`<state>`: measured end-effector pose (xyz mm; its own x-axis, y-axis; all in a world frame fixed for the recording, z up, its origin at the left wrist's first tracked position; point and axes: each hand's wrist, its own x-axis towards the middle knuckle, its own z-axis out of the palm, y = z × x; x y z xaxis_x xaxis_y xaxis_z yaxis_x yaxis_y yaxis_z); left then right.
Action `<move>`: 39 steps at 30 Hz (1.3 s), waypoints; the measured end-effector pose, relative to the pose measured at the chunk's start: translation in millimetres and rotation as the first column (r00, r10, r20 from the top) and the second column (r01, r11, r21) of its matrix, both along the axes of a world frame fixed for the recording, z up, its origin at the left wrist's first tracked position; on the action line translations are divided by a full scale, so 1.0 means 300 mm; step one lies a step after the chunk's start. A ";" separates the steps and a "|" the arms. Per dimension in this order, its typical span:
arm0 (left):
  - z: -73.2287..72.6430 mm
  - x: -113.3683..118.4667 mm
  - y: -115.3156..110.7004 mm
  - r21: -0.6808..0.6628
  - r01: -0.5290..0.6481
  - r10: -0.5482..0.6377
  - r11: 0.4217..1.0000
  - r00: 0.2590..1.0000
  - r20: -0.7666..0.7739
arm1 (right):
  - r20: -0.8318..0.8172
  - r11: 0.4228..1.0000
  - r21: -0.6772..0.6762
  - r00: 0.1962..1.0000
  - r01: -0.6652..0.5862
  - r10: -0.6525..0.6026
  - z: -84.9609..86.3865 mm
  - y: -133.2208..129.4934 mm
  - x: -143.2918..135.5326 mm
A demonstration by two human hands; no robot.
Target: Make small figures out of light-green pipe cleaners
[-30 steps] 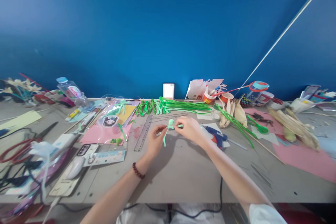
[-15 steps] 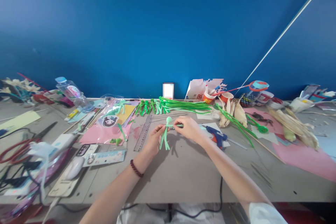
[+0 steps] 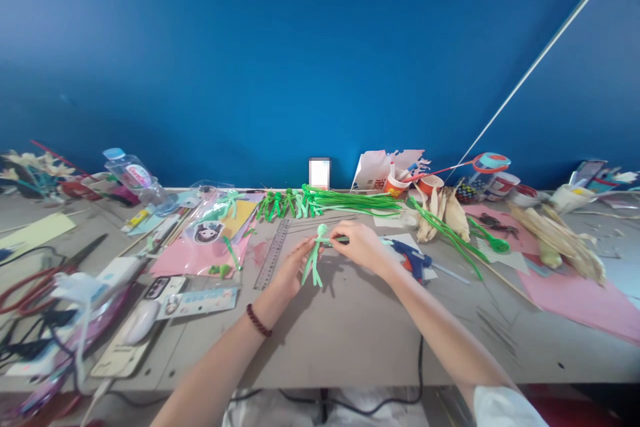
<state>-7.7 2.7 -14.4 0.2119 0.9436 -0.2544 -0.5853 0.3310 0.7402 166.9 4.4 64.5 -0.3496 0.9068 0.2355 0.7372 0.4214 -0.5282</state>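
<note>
A light green pipe-cleaner figure (image 3: 313, 260) with a round head and dangling strands is held upright above the table. My left hand (image 3: 295, 267) pinches it just below the head, on its left side. From the right, my right hand (image 3: 357, 245) grips the strand that sticks out sideways, with the fingers closed on it. Behind my hands lie several green figures (image 3: 287, 203) in a row, beside a bundle of long green stems (image 3: 360, 200). A clear ruler (image 3: 273, 253) lies left of my left hand.
A blue glue gun (image 3: 413, 259) lies right of my right hand. Corn husks (image 3: 570, 240), pink paper (image 3: 580, 297) and paper cups (image 3: 395, 185) are on the right. On the left are a plastic bag (image 3: 207, 233), scissors (image 3: 50, 273), a bottle (image 3: 133, 173) and a white mouse (image 3: 141, 321).
The light green figure's dangling strands have shifted and spread slightly. Both hands keep their hold on it, nearly in the same place.
</note>
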 end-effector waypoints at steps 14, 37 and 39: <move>0.011 -0.006 -0.003 -0.004 0.049 -0.049 0.999 0.998 0.038 | -0.027 0.997 0.043 0.997 -0.068 0.069 0.012 -0.006 0.012; 0.057 -0.004 -0.023 -0.003 0.091 -0.092 0.996 0.995 -0.041 | -0.512 0.932 -0.250 0.853 -0.262 0.102 -0.043 0.032 0.003; 0.054 -0.004 -0.020 0.011 0.120 -0.120 0.993 0.992 -0.039 | -0.520 0.929 -0.270 0.850 -0.255 0.083 -0.042 0.030 -0.001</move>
<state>-8.8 -3.3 1.8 0.3141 0.9153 -0.2523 -0.5130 0.3872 0.7661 166.7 13.4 51.9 -0.4200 0.8984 0.1283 0.2756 0.2610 -0.9252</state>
